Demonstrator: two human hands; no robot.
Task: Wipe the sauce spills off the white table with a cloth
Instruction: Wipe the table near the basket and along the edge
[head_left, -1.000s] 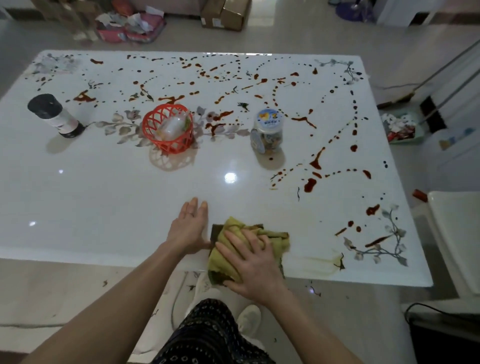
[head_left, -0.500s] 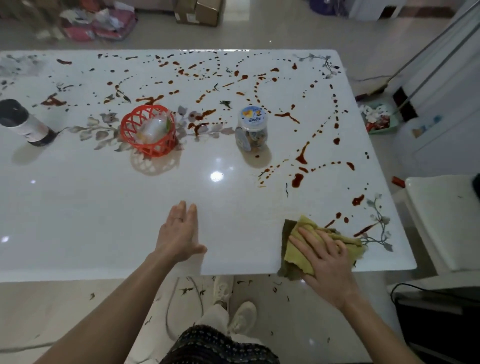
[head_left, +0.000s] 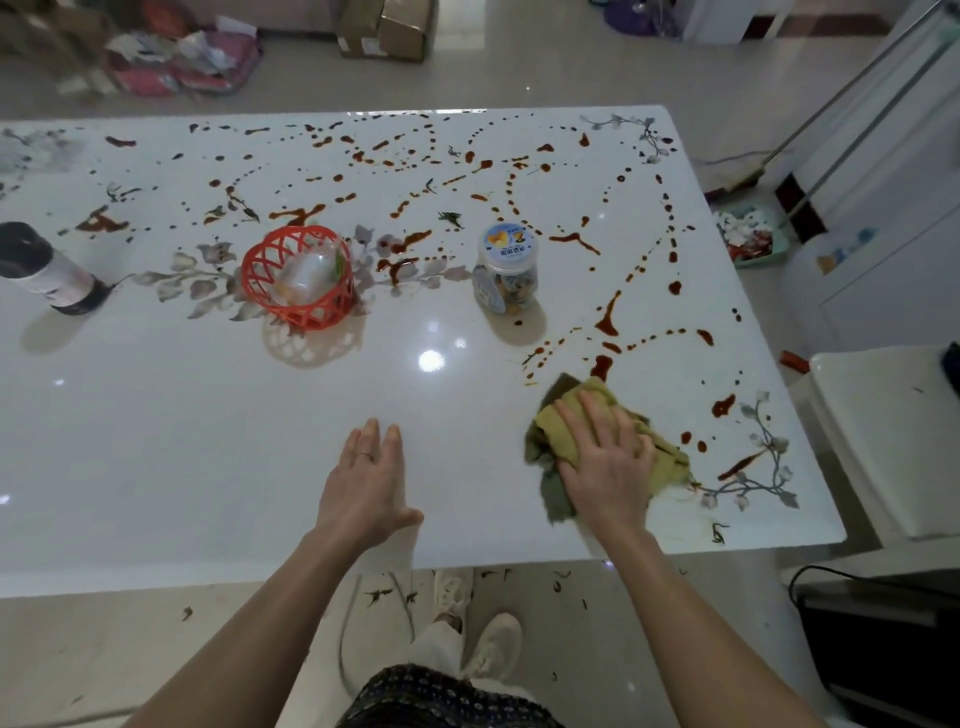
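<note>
A yellow-green cloth (head_left: 558, 423) lies flat on the white table (head_left: 208, 441) near its front right part. My right hand (head_left: 608, 462) presses down on it with straight, spread fingers. Just beyond the cloth's far edge is a brown sauce blot (head_left: 601, 366), and more sauce spots (head_left: 723, 405) lie to its right. Drips and trails of sauce (head_left: 395, 156) cover the far half of the table. My left hand (head_left: 369, 483) rests flat on the bare table to the left of the cloth, fingers straight.
A red plastic basket (head_left: 298, 283) with a clear item inside, a lidded jar (head_left: 505, 267) and a black-capped bottle (head_left: 41, 267) stand mid-table. A white chair (head_left: 883, 441) is at the right. Boxes and clutter sit on the floor beyond the table.
My right hand slid the cloth from the front edge rightward, then away from me toward the sauce blot. My left hand stayed flat on the table.
</note>
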